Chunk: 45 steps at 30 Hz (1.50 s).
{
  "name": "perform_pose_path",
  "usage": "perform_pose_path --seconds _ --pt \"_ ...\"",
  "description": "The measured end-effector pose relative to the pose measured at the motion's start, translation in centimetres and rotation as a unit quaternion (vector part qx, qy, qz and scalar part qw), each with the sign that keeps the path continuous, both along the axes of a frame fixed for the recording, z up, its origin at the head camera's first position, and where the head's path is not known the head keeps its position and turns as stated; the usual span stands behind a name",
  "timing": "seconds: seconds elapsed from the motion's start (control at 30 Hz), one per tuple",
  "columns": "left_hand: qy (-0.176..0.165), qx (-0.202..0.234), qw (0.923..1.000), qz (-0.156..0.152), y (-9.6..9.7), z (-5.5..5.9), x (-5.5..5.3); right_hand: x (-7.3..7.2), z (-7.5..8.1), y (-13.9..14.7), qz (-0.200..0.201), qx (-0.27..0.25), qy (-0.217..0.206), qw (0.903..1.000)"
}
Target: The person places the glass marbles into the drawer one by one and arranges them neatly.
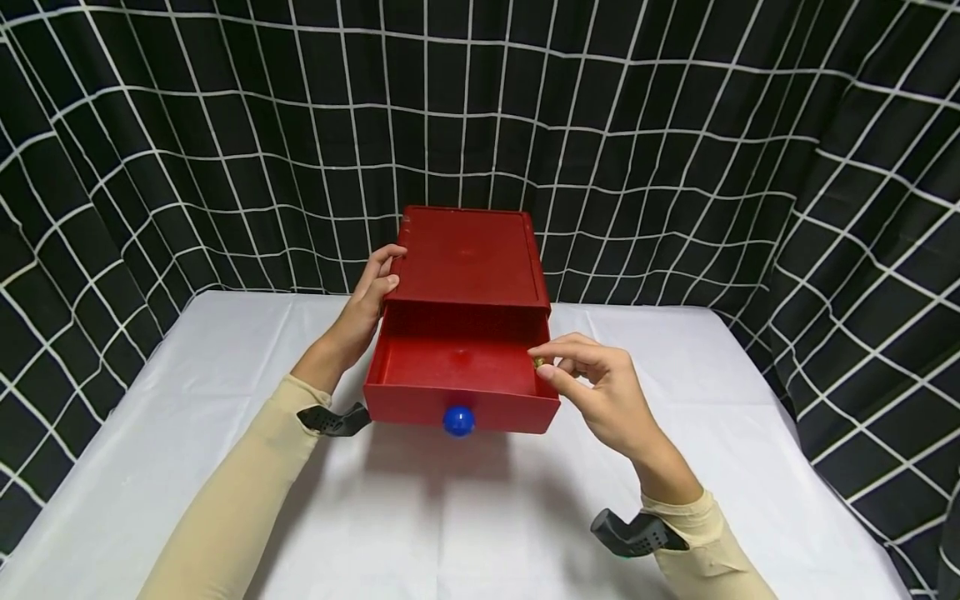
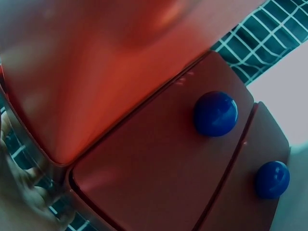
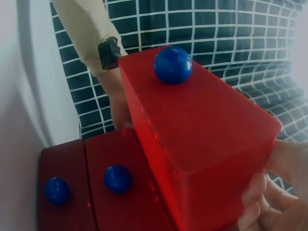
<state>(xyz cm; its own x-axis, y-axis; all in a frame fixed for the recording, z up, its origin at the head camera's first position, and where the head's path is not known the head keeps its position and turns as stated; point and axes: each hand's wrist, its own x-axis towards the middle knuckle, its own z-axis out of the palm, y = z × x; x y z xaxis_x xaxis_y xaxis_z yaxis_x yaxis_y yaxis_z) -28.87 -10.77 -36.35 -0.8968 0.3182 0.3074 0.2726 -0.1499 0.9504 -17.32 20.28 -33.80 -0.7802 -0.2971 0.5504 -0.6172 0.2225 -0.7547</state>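
Observation:
A red drawer cabinet (image 1: 468, 254) stands on the table, its top drawer (image 1: 442, 367) pulled out toward me. The drawer front carries a blue knob (image 1: 459, 421). My left hand (image 1: 362, 302) rests against the cabinet's left side near the top edge, fingers along it. Over the drawer's right wall, my right hand (image 1: 603, 390) pinches a small gold-coloured thing (image 1: 538, 362) between thumb and fingertips; it is too small to tell its kind. In the right wrist view the drawer's outside hides that thing, and the right hand (image 3: 281, 197) shows beside the drawer.
Two lower drawers, a middle one (image 2: 154, 163) and a bottom one (image 2: 250, 202), are closed below the open one, each with a blue knob. White cloth (image 1: 247, 367) covers the table. Black curtains (image 1: 465, 108) with a white grid stand behind and at both sides.

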Motion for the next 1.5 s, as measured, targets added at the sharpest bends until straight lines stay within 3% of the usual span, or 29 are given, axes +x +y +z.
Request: perform_pose_path --seconds 1.5 --pt "0.001 -0.005 1.0 0.0 0.01 -0.1 -0.2 0.1 0.06 -0.16 0.01 0.022 -0.012 0.9996"
